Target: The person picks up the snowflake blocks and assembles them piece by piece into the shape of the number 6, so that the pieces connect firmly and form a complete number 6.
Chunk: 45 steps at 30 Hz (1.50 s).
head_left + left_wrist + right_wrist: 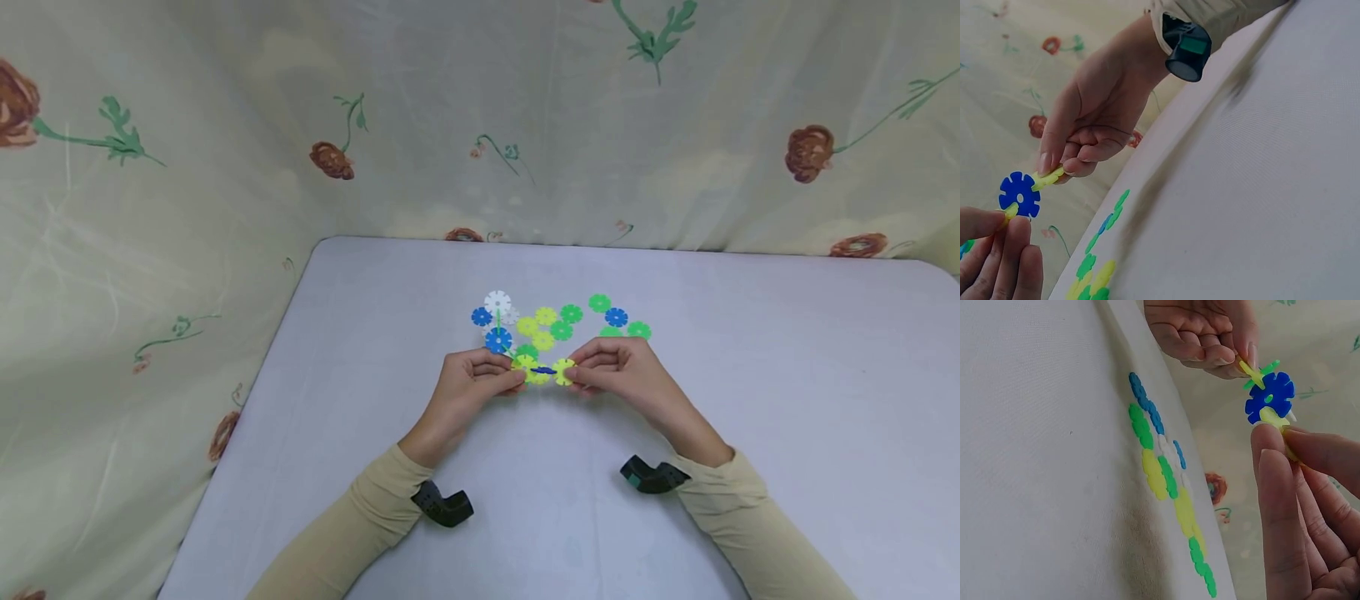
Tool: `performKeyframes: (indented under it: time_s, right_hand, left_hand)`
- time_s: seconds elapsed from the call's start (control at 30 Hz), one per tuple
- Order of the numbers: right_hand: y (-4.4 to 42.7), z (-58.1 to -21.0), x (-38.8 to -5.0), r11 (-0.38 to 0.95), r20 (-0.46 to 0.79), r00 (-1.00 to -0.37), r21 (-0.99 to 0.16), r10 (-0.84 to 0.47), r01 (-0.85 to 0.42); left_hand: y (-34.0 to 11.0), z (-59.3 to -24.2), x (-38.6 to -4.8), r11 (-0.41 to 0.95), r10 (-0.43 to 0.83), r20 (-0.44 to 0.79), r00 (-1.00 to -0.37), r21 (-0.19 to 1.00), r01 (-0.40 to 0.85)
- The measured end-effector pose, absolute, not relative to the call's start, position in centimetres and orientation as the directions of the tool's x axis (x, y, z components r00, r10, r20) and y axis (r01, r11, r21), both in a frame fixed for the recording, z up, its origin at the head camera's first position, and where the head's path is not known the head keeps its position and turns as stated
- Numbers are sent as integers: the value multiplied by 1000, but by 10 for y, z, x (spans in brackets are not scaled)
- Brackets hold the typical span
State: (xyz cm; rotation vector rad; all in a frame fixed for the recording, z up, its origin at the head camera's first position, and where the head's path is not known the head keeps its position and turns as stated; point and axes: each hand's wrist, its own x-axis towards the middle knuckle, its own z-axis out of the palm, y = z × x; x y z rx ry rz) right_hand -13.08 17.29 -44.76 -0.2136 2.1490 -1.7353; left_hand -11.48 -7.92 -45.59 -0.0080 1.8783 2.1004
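My left hand (474, 377) pinches a yellow notched plastic disc (526, 365) between thumb and fingers. A blue notched disc (1270, 397), slotted onto it, stands between the two hands. On the blue disc's other side, my right hand (628, 372) pinches a second yellow disc (564, 372) by thumb and fingertips. Beyond the left fingers, a larger-looking blue disc (498, 340) and a white disc (497, 301) line up with an edge-on green disc (498, 321) between them. They seem to belong to the held chain, though the fingers partly hide the link.
Loose discs lie on the white table (360, 333) past the hands: several yellow (546, 316), several green (572, 313), and a blue one (617, 317) at the right. A small blue disc (482, 317) lies at the left. Flowered cloth (420, 125) hangs behind the table.
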Motion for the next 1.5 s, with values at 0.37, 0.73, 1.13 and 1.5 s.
performKeyframes:
  time_s: [0.37,0.73,1.13,1.5]
  right_hand:
    - [172,-448,-131,197,-165,-917,-976,-363,98]
    - [166,-447,-129,180,-165,-916,-978,-365,104]
    - [170,-446,-130,254,-195,-880,-963,-434,88]
    - [166,-449,-126,195,-211,-872,-971,-442,136]
  left_hand:
    - [-83,-455,-115,-50,262,-211,-942,972,-231]
    - [-86,-455,-116,-47,281,-239,-930,964,-262]
    - [-88,-449,-116,-60,295,-197,-935,973,-224]
    - [-82,-451,-115,-66,311,-216,-926,967,-248]
